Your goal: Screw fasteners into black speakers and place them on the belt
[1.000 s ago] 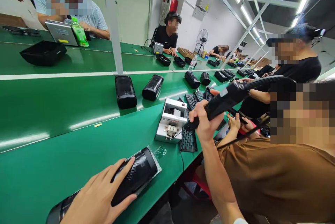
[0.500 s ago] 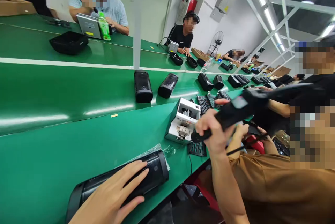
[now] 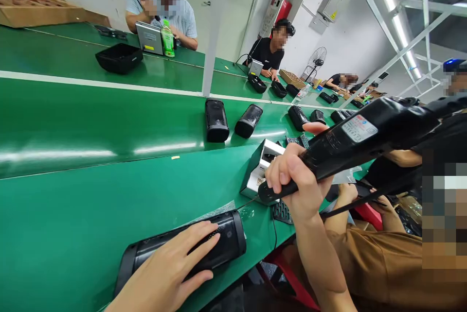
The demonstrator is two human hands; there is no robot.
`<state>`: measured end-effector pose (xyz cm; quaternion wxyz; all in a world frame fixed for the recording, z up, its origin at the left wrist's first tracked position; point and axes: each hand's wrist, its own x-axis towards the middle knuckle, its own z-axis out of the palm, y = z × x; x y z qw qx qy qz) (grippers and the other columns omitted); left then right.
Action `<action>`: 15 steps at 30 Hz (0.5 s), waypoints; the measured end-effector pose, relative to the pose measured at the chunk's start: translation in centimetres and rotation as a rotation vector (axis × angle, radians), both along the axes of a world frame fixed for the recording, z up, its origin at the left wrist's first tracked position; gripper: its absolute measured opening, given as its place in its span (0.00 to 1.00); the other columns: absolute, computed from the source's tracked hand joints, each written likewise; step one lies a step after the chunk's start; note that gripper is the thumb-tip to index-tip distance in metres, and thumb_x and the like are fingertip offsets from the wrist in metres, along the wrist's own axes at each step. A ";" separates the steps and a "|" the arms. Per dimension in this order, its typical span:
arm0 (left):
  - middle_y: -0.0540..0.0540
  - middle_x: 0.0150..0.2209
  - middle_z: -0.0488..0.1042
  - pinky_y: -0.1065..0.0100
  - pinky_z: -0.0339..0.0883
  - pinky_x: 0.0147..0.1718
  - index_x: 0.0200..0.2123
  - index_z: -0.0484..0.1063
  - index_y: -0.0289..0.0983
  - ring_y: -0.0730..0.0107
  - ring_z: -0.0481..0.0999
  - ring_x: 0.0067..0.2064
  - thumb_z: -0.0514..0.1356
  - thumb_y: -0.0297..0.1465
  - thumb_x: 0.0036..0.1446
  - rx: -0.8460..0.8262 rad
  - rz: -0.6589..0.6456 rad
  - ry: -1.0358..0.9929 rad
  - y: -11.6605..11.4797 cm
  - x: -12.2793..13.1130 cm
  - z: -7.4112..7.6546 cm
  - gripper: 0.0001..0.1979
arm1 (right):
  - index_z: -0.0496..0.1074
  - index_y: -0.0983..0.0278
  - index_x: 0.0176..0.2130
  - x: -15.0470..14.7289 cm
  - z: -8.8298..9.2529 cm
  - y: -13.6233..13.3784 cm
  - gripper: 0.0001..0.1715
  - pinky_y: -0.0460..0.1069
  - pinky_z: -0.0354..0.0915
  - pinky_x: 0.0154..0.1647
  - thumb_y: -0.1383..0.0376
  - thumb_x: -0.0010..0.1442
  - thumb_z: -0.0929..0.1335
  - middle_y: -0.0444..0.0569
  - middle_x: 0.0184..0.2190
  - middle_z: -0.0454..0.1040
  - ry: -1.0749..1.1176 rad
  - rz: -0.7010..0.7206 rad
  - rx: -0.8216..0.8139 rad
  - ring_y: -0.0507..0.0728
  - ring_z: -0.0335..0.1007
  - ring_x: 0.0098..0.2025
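My left hand (image 3: 178, 263) lies with spread fingers on a long black casing (image 3: 229, 239) at the near edge of the green table. My right hand (image 3: 299, 176) is wrapped round a black handheld tool (image 3: 343, 142) with a white label, raised above the table. The tool's narrow end points down and left, and a thin shaft (image 3: 248, 202) reaches to the casing's right end. Clear plastic wrap (image 3: 215, 211) lies behind the casing. Partly hidden behind my right hand stands a white and black box-shaped device (image 3: 255, 171).
Two black casings (image 3: 216, 121) stand beyond the device, before a white upright post (image 3: 215, 35). A perforated black panel (image 3: 282, 212) and a cable lie right of the casing. A person in brown (image 3: 386, 258) sits close at the right; others sit across the table.
The view has shifted, so most things appear further right. The tool shows larger and sharper, and its thin shaft now shows against the casing's end. My left hand stays on the casing.
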<state>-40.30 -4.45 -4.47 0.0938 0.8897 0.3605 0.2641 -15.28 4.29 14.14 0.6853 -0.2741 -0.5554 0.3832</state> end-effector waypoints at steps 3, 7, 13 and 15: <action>0.50 0.70 0.82 0.59 0.83 0.62 0.71 0.79 0.50 0.54 0.87 0.65 0.59 0.48 0.82 0.025 0.007 0.009 0.1 0.1 0.4 0.23 | 0.70 0.54 0.56 0.1 0.1 -0.1 0.21 0.47 0.69 0.18 0.69 0.69 0.75 0.30 0.23 0.71 0.003 0.030 0.019 0.50 0.65 0.15; 0.50 0.68 0.83 0.63 0.85 0.59 0.69 0.81 0.49 0.56 0.89 0.62 0.57 0.51 0.82 0.089 0.009 -0.002 0.3 0.2 0.7 0.24 | 0.72 0.54 0.53 0.1 -0.1 -0.1 0.17 0.47 0.68 0.18 0.66 0.70 0.77 0.30 0.23 0.70 0.001 0.053 0.021 0.50 0.64 0.15; 0.51 0.67 0.85 0.65 0.86 0.57 0.67 0.81 0.48 0.59 0.90 0.60 0.55 0.47 0.83 0.156 0.021 -0.027 0.4 0.4 0.9 0.21 | 0.69 0.53 0.54 -0.6 -2.1 0.2 0.18 0.46 0.66 0.18 0.65 0.72 0.78 0.30 0.24 0.73 -0.001 0.115 -0.001 0.49 0.65 0.15; 0.51 0.66 0.85 0.66 0.86 0.56 0.67 0.81 0.48 0.60 0.90 0.60 0.57 0.46 0.83 0.163 0.020 -0.029 0.4 0.5 1.1 0.20 | 0.68 0.53 0.56 -0.9 -3.9 0.0 0.20 0.47 0.66 0.18 0.63 0.73 0.78 0.30 0.24 0.72 -0.054 0.111 -0.005 0.50 0.63 0.15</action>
